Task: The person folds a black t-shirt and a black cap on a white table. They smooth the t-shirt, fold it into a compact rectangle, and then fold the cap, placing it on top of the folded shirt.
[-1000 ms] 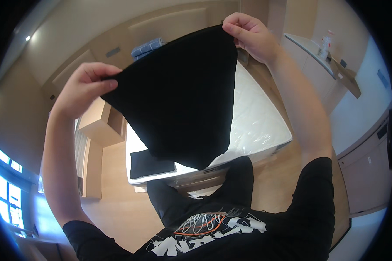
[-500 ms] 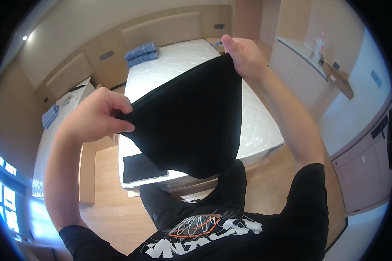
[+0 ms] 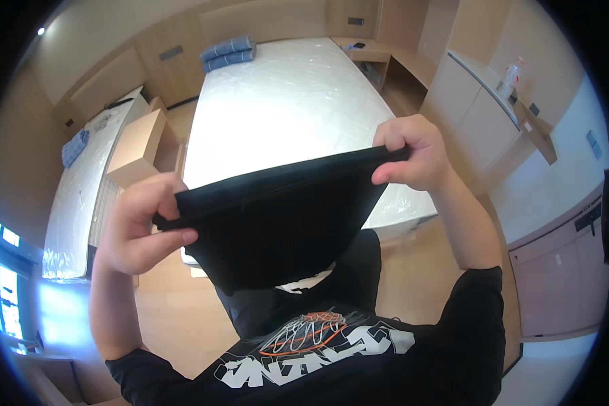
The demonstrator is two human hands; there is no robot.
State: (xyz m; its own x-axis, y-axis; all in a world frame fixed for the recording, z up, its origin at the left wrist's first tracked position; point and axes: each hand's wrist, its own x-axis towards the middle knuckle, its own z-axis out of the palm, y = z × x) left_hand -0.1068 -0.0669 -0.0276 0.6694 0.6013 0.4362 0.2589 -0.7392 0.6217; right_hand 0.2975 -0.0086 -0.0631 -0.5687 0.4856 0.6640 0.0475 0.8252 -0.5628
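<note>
Soft black cloth (image 3: 277,223) held up by the two ends of its upper edge

The black cloth is in the centre of the frame, a little below the middle. It hangs in front of the person's body and becomes narrower toward its bottom. Along its top there runs a straight band, which slopes up to the right.

The bare left hand (image 3: 145,220), at the centre left, is closed on the left end of this band, with curled fingers above and the thumb below. The bare right hand (image 3: 416,152), right of the centre and higher, is closed on the right end in a similar manner, its thumb pointing to the left.

Behind the cloth, a large white mattress with shiny clear wrapping (image 3: 271,101) fills the upper middle. On its far left corner lies a folded blue checked textile (image 3: 229,54). A second white wrapped mattress (image 3: 81,210) is at the left, with another blue checked textile (image 3: 75,147) on it. Between the mattresses stands a pale wooden box-shaped cabinet (image 3: 137,145). In the upper right, a clear plastic bottle (image 3: 511,76) stands on a narrow counter (image 3: 477,76).
</note>
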